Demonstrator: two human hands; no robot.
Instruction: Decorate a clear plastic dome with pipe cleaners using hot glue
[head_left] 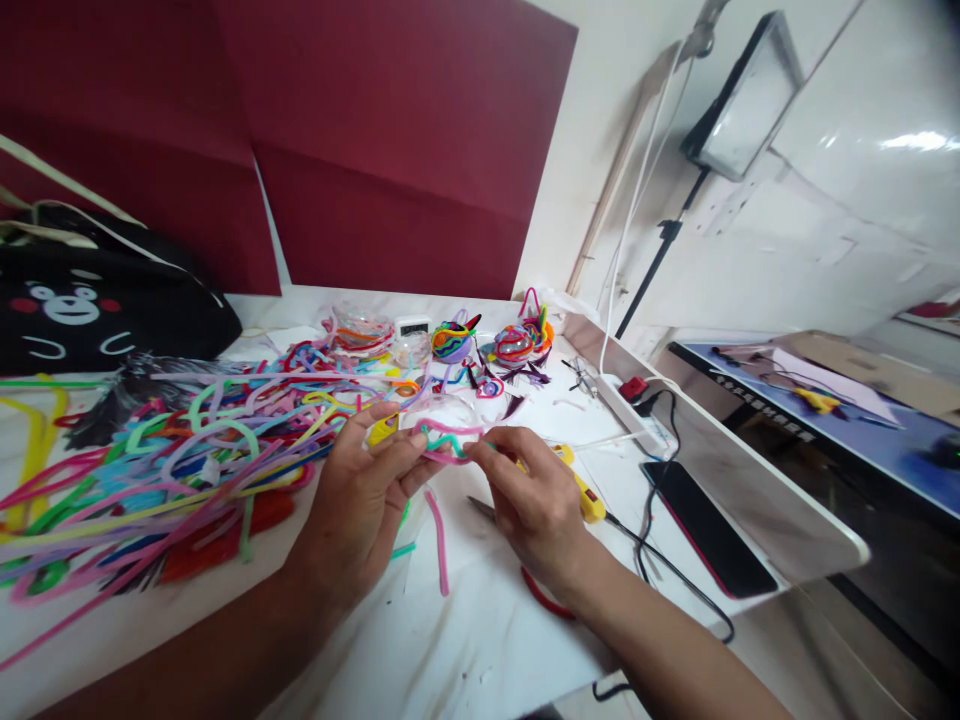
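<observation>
A clear, rounded plastic shell [448,408] with pink pipe cleaner [450,427] along it is held up over the table. My left hand [364,485] grips it from the left with thumb and fingers. A wavy green pipe cleaner [444,442] lies between the pink lines. From the right, my right hand [536,500] pinches the end of the green piece against the shell; the fingertips partly hide it. Below my hands lies a cut pink pipe cleaner [437,545]. Scissors [481,508] rest partly under my right hand.
A heap of coloured pipe cleaners [225,440] covers the left side. Decorated balls [452,342] stand at the back. To the right are a yellow glue gun [590,497] with its cord, a phone [709,530] and the table's raised edge [750,480]. A black bag [112,290] sits back left.
</observation>
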